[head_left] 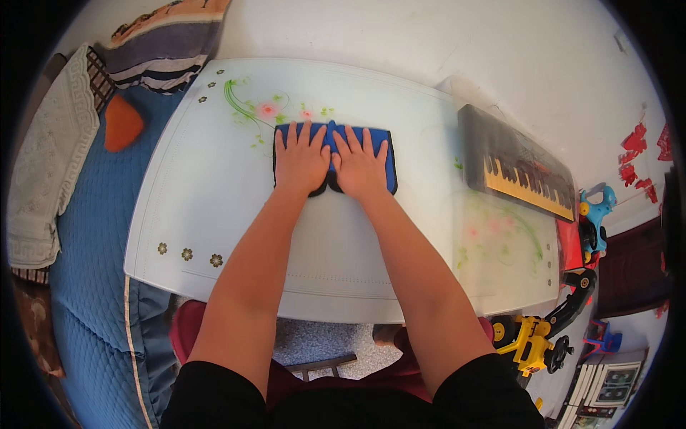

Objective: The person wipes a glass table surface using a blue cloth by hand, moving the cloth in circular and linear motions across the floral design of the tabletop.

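Observation:
A blue fabric piece [390,171] with black edging lies flat on the white table [343,247]. Its near edge has a notch in the middle, and a small blue tip rises at the middle of its far edge. Flat on its left half rests my left hand [302,161], fingers spread. My right hand [361,164] lies the same way on the right half, its thumb close to the left one. Both palms hide much of the fabric, so I cannot tell exactly what kind of article it is.
A black electronic keyboard [518,164] stands on the table's right side, near the wall. To the left is a bed with a blue quilted cover [96,236] and an orange cushion [123,123]. A yellow toy digger [530,343] and a blue toy [599,207] are at the right.

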Motion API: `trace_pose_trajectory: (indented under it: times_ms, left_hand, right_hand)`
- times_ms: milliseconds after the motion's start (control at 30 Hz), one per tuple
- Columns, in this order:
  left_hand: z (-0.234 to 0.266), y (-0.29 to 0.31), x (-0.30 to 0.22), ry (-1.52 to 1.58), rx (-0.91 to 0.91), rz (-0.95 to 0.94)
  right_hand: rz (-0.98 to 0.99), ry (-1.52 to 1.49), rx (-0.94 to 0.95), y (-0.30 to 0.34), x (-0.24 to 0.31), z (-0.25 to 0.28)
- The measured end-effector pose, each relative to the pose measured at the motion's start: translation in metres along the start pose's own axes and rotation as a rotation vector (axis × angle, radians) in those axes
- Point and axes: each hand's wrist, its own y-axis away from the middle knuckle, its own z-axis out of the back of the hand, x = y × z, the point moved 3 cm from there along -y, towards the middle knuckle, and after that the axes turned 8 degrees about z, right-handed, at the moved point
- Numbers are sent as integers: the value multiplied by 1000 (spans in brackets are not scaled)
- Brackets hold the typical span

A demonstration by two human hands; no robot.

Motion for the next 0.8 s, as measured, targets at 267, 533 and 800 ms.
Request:
trace_pose_trajectory:
  times_ms: [267,533,800]
  left_hand:
    - [-27,-72,0,-14,-28,23]
    - [-31,-101,-5,-74,65,100]
    - [-23,-76,-6,-27,30,76]
  right_hand:
    - [-27,80,36,-70,-24,-8]
    - [-39,69,63,-98,-37,-12]
    - [-39,84,58,-76,-33,-8]
